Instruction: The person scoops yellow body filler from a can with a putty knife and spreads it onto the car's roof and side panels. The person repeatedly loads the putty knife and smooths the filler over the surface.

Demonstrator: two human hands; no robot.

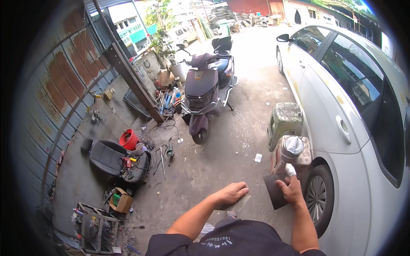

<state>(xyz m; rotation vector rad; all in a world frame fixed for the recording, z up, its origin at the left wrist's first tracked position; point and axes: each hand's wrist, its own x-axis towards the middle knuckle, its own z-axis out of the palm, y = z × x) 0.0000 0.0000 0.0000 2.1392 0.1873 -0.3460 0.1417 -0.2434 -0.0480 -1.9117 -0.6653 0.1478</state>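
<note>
Along the far left, a rust-patched metal wall curves beside a loose black car seat and a red bucket on the ground. Right of these stands a dark scooter, facing the viewer.

At lower centre, the person's left hand is palm down with its fingers curled in, closed over a thin, pale, flat piece. Only a pointed corner shows clearly, so its full shape is hard to tell. It looks light and perhaps bendy, best pinched at its wider end, under the palm.

Just right of it, the right hand grips a dark flat plate by its right edge, thumb lying on the face. The plate appears light and stiff, with a smooth top that might be slippery; that edge, thumb above and fingers below, seems a sound hold. 1 finger wears a white wrapping.

Beyond that hand, a round silver-lidded tin sits on the nearer of 2 worn stools. It is probably rigid and heavier, and best held around its sides. At far right, a pale car stands close beside the stools.
</note>
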